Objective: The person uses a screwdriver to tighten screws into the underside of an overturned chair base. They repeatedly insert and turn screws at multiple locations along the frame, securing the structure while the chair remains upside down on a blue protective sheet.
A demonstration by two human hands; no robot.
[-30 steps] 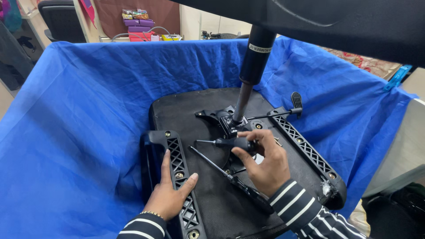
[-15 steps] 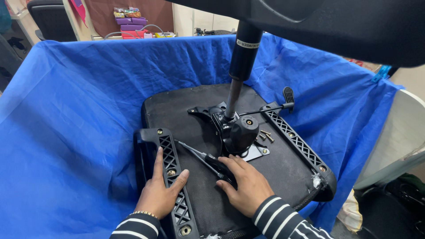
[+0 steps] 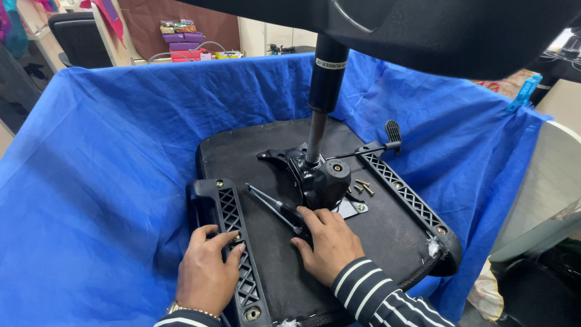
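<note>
One blue cloth (image 3: 109, 157), upturned chair seat (image 3: 387, 236)

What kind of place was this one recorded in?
Probably a furniture assembly workshop. An upturned chair seat lies on a blue cloth with its gas column fitted, loose screws beside the mechanism, and another office chair behind.

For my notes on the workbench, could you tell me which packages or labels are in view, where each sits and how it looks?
Label: a white band with dark print, wrapped round the black gas cylinder rising from the chair seat.
Packages: small stacked boxes, purple, pink and red, on the far shelf beyond the blue cloth.
</note>
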